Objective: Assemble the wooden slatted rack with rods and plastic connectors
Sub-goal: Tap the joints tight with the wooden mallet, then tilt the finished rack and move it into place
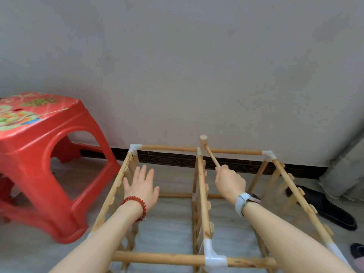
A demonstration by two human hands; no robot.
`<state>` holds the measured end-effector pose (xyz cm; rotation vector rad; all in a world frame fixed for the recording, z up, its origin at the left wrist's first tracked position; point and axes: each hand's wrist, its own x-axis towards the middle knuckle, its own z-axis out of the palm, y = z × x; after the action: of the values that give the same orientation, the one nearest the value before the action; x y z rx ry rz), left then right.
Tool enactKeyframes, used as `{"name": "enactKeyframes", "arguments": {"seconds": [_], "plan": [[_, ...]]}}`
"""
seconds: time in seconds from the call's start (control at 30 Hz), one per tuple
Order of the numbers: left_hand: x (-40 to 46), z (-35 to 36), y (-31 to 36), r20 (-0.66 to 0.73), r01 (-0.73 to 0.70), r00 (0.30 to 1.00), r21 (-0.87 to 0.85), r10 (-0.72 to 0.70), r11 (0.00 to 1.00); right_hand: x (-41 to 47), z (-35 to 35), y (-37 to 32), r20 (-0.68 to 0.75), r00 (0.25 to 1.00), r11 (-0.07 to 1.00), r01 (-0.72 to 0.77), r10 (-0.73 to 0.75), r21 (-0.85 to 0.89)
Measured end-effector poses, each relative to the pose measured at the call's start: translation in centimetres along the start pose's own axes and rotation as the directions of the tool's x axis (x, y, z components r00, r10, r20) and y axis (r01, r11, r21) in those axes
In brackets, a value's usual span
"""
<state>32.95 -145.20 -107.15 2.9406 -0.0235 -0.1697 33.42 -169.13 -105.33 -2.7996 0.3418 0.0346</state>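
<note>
Over the rack (202,186), right hand (230,182) grips a mallet (204,143).

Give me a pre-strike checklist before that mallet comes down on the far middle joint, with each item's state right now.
1. Right hand has a firm grip on the wooden mallet handle: ok, fingers curled round its lower end.
2. Mallet head lined up with the far middle connector: ok, it sits right at that joint.
3. Left hand out of the strike path: ok, open and well left of the joint.
4. Left hand steadying the rack: cannot tell, it is beside the left panel but contact is unclear.
5. Middle rod fully seated in the far connector: cannot tell, the mallet hides it.
6. Near middle connector joined: ok, rods enter it.
</note>
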Motion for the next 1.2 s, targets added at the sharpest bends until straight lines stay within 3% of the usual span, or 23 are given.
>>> {"name": "enactKeyframes", "arguments": {"seconds": [0.1, 0.2, 0.33, 0.47, 0.6, 0.7, 0.97, 1.2], "plan": [[-0.6, -0.9, -3.1, -0.002, 0.096, 0.995, -0.001, -0.096, 0.995, -0.2, -0.1, -3.6, -0.105, 0.986, 0.989, 0.136, -0.130, 0.057], [-1.6, -0.5, -6.4, 0.021, 0.166, 0.986, -0.107, -0.165, 0.980, 0.3, 0.2, -9.4, -0.058, 0.964, 0.961, 0.264, -0.260, 0.079], [-4.0, 1.2, -10.3, 0.077, 0.089, 0.995, -0.381, -0.064, 0.921, 0.8, 2.2, -16.9, -0.127, 0.944, 0.932, 0.322, -0.304, 0.164], [-5.1, 2.1, -11.7, 0.041, 0.052, 0.998, -0.469, -0.037, 0.881, -0.3, 5.5, -19.2, 0.113, 0.952, 0.958, 0.282, -0.285, 0.042], [-5.2, 1.1, -12.0, 0.021, 0.030, 1.000, -0.444, -0.023, 0.895, -1.6, 5.5, -20.1, 0.054, 0.914, 0.904, 0.388, -0.403, 0.177], [-4.4, -1.3, -13.5, 0.014, 0.017, 1.000, -0.328, -0.013, 0.944, -1.5, 4.5, -21.8, 0.081, 0.874, 0.862, 0.451, -0.479, 0.230], [-3.4, -16.1, -18.1, -0.083, 0.186, 0.978, -0.089, -0.194, 0.978, -1.1, -1.8, -28.0, 0.193, 0.838, 0.839, 0.436, -0.511, 0.326], [-2.6, -21.0, -22.0, -0.259, 0.347, 0.885, -0.186, -0.386, 0.919, -0.8, -3.5, -34.9, 0.064, 0.760, 0.700, 0.559, -0.647, 0.444]]}}
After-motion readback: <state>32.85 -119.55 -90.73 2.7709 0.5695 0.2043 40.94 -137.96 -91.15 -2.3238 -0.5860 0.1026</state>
